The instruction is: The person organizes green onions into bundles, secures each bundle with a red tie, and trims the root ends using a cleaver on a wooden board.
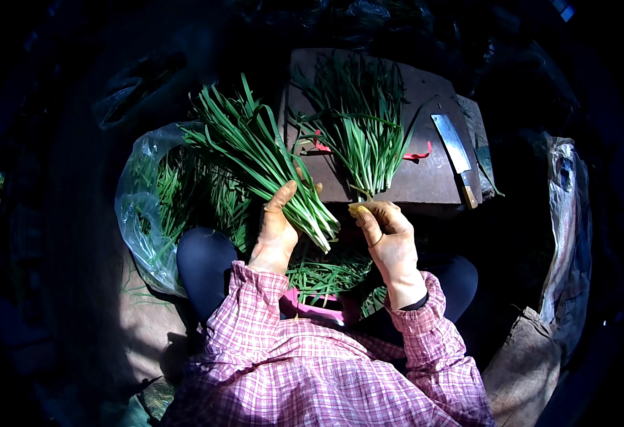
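My left hand is wrapped round a bunch of garlic chives. The leaves fan out to the far left and the pale cut ends point toward me. A short gap to the right, my right hand has its thumb and fingers pinched together. Something yellowish shows at those fingertips, too small to name. Just beyond it, a second bunch of chives lies on a brown board, pale ends nearest me. A red tie runs under that bunch, its ends sticking out on both sides.
A cleaver with a wooden handle rests on the board's right side. At the left stands a clear plastic bag full of loose chives. Between my knees, more loose leaves lie over a pink object. A pale sack stands far right.
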### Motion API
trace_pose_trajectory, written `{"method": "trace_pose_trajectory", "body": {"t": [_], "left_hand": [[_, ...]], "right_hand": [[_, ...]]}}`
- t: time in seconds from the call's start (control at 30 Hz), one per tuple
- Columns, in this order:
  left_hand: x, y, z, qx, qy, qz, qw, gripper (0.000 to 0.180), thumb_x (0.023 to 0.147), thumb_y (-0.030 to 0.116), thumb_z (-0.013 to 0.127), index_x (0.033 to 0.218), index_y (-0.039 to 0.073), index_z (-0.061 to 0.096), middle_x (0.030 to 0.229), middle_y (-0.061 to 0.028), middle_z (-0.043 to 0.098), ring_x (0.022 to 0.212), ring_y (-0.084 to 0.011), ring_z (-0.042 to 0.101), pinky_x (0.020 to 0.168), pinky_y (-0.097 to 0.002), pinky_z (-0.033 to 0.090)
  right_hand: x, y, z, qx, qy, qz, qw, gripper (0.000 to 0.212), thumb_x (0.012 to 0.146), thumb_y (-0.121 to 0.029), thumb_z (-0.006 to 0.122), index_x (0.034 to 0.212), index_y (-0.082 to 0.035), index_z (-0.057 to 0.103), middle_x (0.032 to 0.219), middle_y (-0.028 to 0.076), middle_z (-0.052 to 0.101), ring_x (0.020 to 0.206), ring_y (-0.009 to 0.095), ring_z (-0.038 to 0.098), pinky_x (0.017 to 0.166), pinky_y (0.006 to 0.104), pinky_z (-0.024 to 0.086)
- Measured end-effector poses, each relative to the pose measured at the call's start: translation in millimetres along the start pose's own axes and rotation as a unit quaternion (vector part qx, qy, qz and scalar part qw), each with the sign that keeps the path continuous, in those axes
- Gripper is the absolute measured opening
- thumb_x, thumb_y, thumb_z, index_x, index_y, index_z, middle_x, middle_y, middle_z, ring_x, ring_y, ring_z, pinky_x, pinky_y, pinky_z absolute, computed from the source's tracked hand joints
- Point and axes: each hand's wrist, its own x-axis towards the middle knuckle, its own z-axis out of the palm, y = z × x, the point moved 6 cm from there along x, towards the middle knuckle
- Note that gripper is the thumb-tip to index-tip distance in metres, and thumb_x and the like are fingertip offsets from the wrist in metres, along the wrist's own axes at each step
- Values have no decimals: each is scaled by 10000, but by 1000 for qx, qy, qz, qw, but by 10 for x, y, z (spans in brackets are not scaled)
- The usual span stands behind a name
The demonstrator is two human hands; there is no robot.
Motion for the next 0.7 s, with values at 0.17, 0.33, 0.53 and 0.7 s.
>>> {"method": "trace_pose_trajectory", "body": {"t": [0.17, 0.33, 0.53, 0.7], "left_hand": [[16, 36, -76, -5, 21, 14, 1000, 327, 865, 91, 748, 1171, 31, 648, 1092, -79, 697, 942, -255, 701, 946, -478, 591], [24, 52, -106, -55, 39, -5, 998, 240, 856, 75, 742, 1066, 0, 654, 975, -135, 707, 961, -275, 691, 996, -490, 563], [-12, 96, -82, 10, -14, 20, 1000, 422, 858, 108, 759, 1254, 32, 632, 1179, -59, 696, 1027, -255, 695, 976, -452, 577], [-158, -236, 18, 5, -8, -68, 998, 467, 885, 206, 758, 1295, 48, 597, 1184, -84, 697, 1129, -265, 667, 991, -448, 548]], "right_hand": [[-37, -383, 280, -229, -143, -98, 958, 436, 667, -65, 855, 1084, -131, 743, 856, 79, 681, 706, 249, 651, 702, 325, 509], [-262, -128, 287, -320, -200, -157, 913, 124, 737, -184, 795, 848, -162, 745, 779, 53, 680, 739, 258, 664, 669, 380, 512], [-220, -54, -99, -206, -90, -85, 971, 537, 778, -277, 830, 1220, -27, 657, 1186, 209, 692, 1066, 371, 675, 905, 415, 547], [61, -189, 354, -38, -164, 70, 983, 960, 731, -446, 876, 1452, 7, 432, 1243, 277, 643, 1155, 385, 643, 966, 410, 515]]}}
